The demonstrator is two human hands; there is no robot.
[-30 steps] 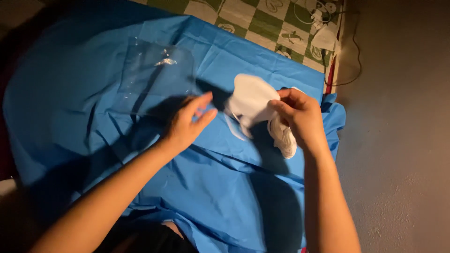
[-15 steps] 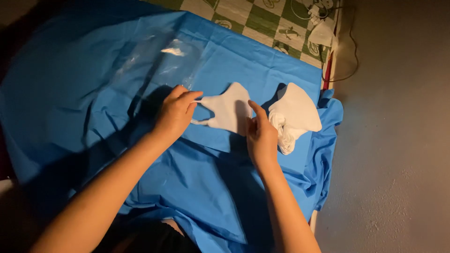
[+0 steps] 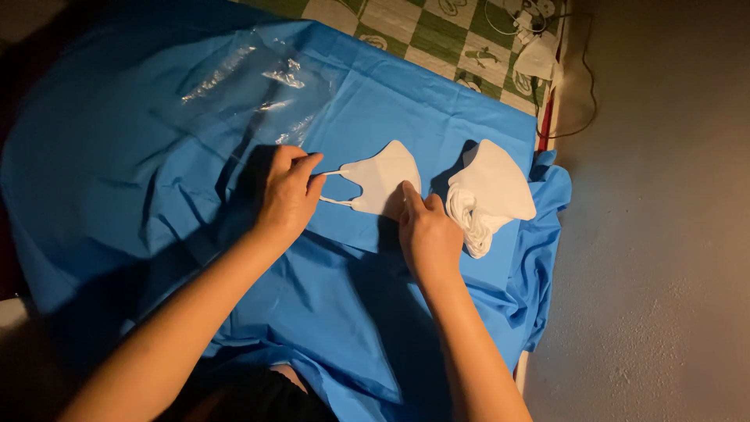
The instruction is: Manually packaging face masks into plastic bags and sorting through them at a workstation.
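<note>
Since the earlier frames, both hands are lying lower on the cloth, and the single white mask, which was being lifted off the pile a second ago, is now lying flat and apart from it. That mask is resting near the middle of the blue cloth, just left of the stack of white masks; it is a folded, soft, matte piece with a peaked upper edge and two thin ear loops running out from its left end. The left hand is curling over those loops, fingers bent and pinching at the loop ends, though the exact grip is partly hidden by the knuckles. The right hand is pressing down on the mask's lower right edge with extended fingertips, not closing around anything. The stack is sitting just beside the right hand, its top mask smooth and fan-shaped, with a bunch of loops hanging at its lower edge. The blue cloth is thin, smooth and creased, draping over the surface and bunching at the right side. A clear, crinkled plastic bag is lying on the cloth, well above the left hand, catching glints of light. A green and cream checked mat is showing past the cloth's far edge, with a grey floor to the right.
</note>
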